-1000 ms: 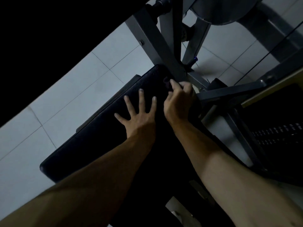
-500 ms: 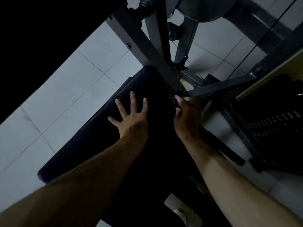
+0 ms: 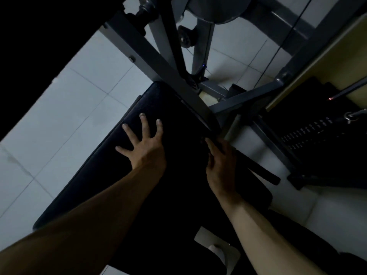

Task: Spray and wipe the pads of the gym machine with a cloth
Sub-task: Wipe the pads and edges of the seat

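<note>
The long black pad (image 3: 178, 120) of the gym machine runs diagonally from lower left to the centre. My left hand (image 3: 146, 149) lies flat on it with fingers spread and holds nothing. My right hand (image 3: 220, 167) is at the pad's right edge, its fingers curled over a small dark cloth (image 3: 203, 140) pressed against the pad beside the frame. The dim light hides most of the cloth. No spray bottle can be made out.
A grey steel beam (image 3: 158, 62) crosses just above the pad's far end. A black bar handle (image 3: 258, 169) juts out right of my right hand. The weight stack (image 3: 317, 132) stands at right. Pale floor tiles (image 3: 79, 108) lie left; a whitish object (image 3: 216, 251) sits below.
My right hand has slid with the cloth from the pad's far end toward me along its right edge. My left hand stays flat on the pad.
</note>
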Demonstrator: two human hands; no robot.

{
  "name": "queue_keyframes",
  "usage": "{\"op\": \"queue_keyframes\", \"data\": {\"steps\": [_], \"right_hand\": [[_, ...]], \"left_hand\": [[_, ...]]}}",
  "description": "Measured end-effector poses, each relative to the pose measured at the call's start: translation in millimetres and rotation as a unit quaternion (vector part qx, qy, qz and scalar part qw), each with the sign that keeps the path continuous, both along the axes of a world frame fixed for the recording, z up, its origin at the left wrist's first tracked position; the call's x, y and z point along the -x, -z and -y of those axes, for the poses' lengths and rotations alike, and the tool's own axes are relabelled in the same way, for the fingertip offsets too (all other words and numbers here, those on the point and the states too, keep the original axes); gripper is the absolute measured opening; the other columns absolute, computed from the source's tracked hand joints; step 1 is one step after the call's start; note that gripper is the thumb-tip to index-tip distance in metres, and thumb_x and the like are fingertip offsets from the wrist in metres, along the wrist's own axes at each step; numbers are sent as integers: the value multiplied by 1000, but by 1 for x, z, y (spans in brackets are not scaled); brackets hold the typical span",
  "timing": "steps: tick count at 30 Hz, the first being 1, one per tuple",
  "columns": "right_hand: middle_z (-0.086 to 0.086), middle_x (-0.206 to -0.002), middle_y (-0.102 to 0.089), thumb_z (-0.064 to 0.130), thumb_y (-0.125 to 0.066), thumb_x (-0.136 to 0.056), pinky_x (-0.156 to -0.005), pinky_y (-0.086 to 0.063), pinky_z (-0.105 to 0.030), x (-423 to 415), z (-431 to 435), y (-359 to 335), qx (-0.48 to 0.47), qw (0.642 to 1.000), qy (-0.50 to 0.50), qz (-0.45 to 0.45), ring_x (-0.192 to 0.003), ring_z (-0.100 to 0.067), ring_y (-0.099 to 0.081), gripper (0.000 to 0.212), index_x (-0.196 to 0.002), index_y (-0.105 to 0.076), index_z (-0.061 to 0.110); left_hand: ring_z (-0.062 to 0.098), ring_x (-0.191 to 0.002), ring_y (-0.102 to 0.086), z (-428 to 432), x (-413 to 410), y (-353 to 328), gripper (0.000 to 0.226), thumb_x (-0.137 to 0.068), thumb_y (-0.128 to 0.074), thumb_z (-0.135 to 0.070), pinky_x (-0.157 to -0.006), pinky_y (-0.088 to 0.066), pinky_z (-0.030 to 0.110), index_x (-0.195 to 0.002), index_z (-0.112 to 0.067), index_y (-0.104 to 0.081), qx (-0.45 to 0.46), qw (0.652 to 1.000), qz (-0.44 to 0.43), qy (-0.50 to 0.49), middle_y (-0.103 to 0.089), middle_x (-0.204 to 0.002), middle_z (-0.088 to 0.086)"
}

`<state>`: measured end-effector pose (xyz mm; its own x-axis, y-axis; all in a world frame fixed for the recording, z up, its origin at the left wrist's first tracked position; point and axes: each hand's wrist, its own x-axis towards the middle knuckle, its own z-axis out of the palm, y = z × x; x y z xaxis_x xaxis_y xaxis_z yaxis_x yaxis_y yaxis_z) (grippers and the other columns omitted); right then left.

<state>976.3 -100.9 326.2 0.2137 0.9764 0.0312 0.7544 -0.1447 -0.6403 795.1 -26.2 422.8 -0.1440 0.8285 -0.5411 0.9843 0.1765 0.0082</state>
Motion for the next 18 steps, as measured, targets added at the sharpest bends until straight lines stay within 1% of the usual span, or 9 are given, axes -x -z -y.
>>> {"op": "queue_keyframes", "data": {"steps": [3, 6, 7, 9, 11, 13, 15, 16, 18], "right_hand": [[-11, -145, -54, 1, -65, -95, -108, -45, -54, -24, 41, 13, 40, 996, 70, -46, -136, -31, -48, 50, -141, -61, 20], [-11, -139, -57, 3, -62, -96, -109, -44, -50, -21, 12, 4, 61, 991, 89, -82, -130, -30, -50, 47, -140, -62, 18], [-11, -139, -57, 3, -62, -96, -110, -44, -48, -15, -7, -4, 60, 990, 79, -99, -129, -29, -51, 47, -141, -61, 18], [-12, -139, -57, 7, -61, -98, -110, -44, -41, -1, -52, -22, 25, 991, 55, -116, -130, -27, -52, 46, -143, -59, 17], [-13, -139, -59, 9, -59, -100, -107, -39, -29, 16, -97, -39, -10, 991, 49, -124, -131, -27, -53, 41, -141, -59, 12], [-13, -136, -62, 10, -56, -100, -108, -39, -29, 30, -137, -55, 0, 989, 23, -144, -128, -27, -55, 37, -137, -60, 10], [-14, -133, -64, 17, -54, -102, -105, -47, -37, 37, -162, -60, 60, 984, -26, -169, -122, -29, -59, 36, -137, -62, 11], [-14, -132, -65, 21, -53, -103, -102, -48, -37, 34, -167, -59, 98, 978, -43, -181, -122, -28, -60, 37, -138, -61, 11], [-14, -130, -67, 24, -53, -104, -99, -49, -34, 17, -166, -52, 150, 966, -69, -199, -120, -28, -62, 37, -137, -62, 10]], "left_hand": [[46, -145, 37, -1, 0, 2, 117, -84, -71, 0, -106, -2, 86, -156, -46, 8, -12, 1000, -7, 7, 43, -159, -9], [41, -148, 34, 6, -3, 1, 121, -80, -76, -3, -112, 0, 81, -160, -37, 8, -26, 999, 0, 48, 40, -161, -2], [38, -148, 35, 7, -7, 1, 122, -79, -80, -9, -113, 2, 79, -161, -34, 8, -31, 997, 5, 76, 40, -161, 0], [35, -148, 37, 0, -20, -3, 129, -76, -86, -33, -114, 7, 76, -161, -32, 11, -31, 995, 17, 89, 41, -161, 2], [34, -149, 35, -19, -41, -1, 141, -67, -89, -52, -113, 6, 75, -160, -28, 14, -14, 999, 27, 34, 40, -162, 2], [34, -150, 33, -30, -64, 6, 141, -68, -86, -57, -115, 0, 77, -161, -25, 16, -6, 999, 14, -48, 38, -163, 4], [36, -149, 35, -32, -79, 21, 133, -76, -76, -62, -114, 0, 77, -160, -23, 19, -29, 995, -28, -86, 41, -161, 7], [37, -147, 39, -31, -83, 28, 139, -72, -76, -68, -113, 3, 78, -158, -21, 23, -39, 994, -41, -92, 45, -158, 9], [40, -142, 45, -29, -83, 39, 162, -53, -79, -79, -109, 12, 80, -154, -18, 32, -28, 994, -57, -88, 53, -151, 12]]}}
